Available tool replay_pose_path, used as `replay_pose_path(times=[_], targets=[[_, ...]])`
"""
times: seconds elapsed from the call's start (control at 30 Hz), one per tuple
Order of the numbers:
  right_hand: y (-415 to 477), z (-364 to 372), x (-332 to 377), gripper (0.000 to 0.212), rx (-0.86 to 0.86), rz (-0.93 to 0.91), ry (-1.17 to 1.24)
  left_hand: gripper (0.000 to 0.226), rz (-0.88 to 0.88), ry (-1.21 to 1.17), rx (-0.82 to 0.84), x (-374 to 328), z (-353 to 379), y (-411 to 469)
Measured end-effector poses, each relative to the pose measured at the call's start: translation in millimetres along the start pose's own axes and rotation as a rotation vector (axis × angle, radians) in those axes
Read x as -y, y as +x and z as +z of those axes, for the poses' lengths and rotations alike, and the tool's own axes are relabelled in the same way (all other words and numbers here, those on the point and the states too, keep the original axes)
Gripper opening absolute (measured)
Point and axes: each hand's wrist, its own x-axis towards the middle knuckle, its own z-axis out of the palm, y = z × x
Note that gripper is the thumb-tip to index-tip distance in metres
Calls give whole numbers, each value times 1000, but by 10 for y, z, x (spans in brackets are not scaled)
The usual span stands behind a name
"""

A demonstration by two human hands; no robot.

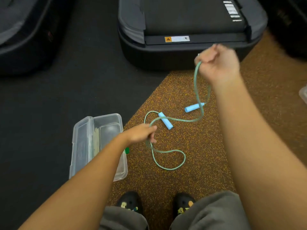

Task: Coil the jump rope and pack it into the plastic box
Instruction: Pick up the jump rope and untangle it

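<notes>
A teal jump rope [172, 152] with two light-blue handles lies partly on the speckled brown floor. One handle [165, 120] rests on the floor in the middle; the other handle [193, 107] hangs or lies just right of it. My right hand [219, 63] is raised and shut on a stretch of the rope, which drops down from it in a loop. My left hand [142, 133] is lower, its fingers pinching the rope near the middle handle. A clear plastic box [86, 143] lies open on the floor to the left, partly hidden by my left forearm.
A black treadmill base [182, 52] stands just beyond the rope. Another dark machine [25, 39] is at the far left. My two black shoes [131, 203] are at the bottom. A small green thing [127, 150] lies beside the box. A clear object [304, 95] shows at the right edge.
</notes>
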Motion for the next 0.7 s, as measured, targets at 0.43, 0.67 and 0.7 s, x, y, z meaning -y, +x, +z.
replay_pose_path(times=[0.43, 0.67, 0.7], targets=[[-592, -104, -1067, 61, 112, 317, -1455, 30, 322, -661, -209, -553, -275, -124], [-880, -9, -1068, 47, 718, 519, -1138, 30, 345, -1623, -392, -477, -485, -34], [-880, -7, -1018, 38, 760, 514, -1098, 35, 340, -1564, -394, -447, -481, -52]])
